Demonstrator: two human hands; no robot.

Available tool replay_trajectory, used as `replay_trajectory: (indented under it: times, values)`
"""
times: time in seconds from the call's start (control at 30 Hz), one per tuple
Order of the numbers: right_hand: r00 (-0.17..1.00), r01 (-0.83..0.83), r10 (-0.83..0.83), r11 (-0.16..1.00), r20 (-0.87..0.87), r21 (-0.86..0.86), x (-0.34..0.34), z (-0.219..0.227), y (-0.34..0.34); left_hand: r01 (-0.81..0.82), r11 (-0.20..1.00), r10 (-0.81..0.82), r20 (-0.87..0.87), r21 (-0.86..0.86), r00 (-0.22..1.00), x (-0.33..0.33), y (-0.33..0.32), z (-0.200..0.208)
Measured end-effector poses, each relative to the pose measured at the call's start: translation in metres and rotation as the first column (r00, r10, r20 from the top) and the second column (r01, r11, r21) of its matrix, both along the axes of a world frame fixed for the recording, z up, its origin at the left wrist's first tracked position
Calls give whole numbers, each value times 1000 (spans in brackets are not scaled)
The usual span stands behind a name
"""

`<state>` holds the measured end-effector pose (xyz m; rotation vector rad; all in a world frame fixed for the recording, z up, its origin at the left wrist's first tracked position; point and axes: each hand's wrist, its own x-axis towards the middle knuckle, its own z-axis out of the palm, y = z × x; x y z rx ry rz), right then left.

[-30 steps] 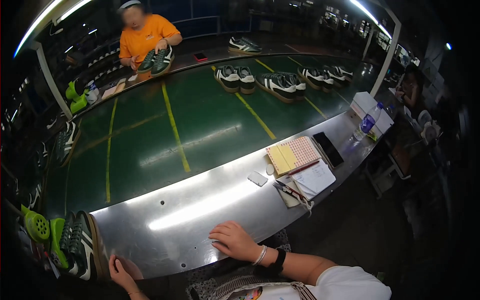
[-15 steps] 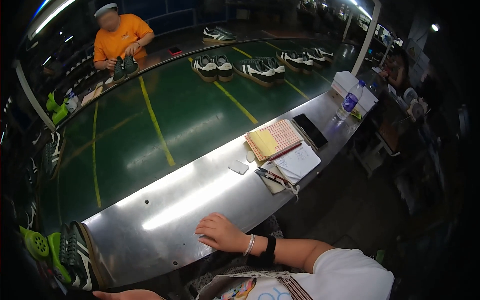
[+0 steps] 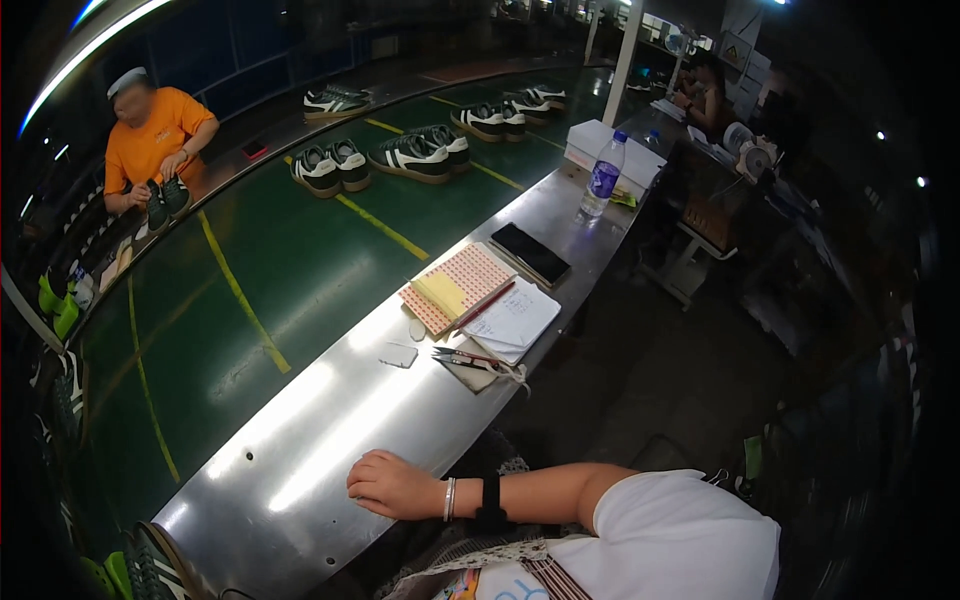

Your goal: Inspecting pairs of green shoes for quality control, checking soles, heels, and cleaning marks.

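Head view: your right hand [image 3: 392, 486] rests loosely curled on the steel ledge [image 3: 300, 440], holding nothing; left hand is out of frame.
Nearest work is the shoe [image 3: 155, 565] at the ledge's near end, left of that hand and apart from it. Scissors [image 3: 470, 358], notepad [image 3: 515, 318] and grid card [image 3: 455, 290] sit farther along, off the green belt [image 3: 250, 260], probably to stay within reach.
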<state>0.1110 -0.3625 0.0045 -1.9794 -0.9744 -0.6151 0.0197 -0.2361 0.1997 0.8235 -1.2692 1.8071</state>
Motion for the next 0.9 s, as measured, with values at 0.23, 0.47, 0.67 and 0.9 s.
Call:
replay_trajectory:
  times: [0.23,0.47,0.67,0.9]
  values:
    - [1000,-17,17,999,-10,28,-1,0,2,263,964,-265,-74,-32,962,12,-14,-5]
    - [1000,-3,3,999,-12,41,0,-5,1,484,874,-487,-127,-55,864,24,-23,-11]
    - [999,-36,37,998,-18,50,-1,-4,6,637,767,-638,-186,-75,747,27,-23,-6]
    - [1000,3,-3,999,-4,54,-7,6,8,756,648,-749,-264,-94,608,28,-12,0]
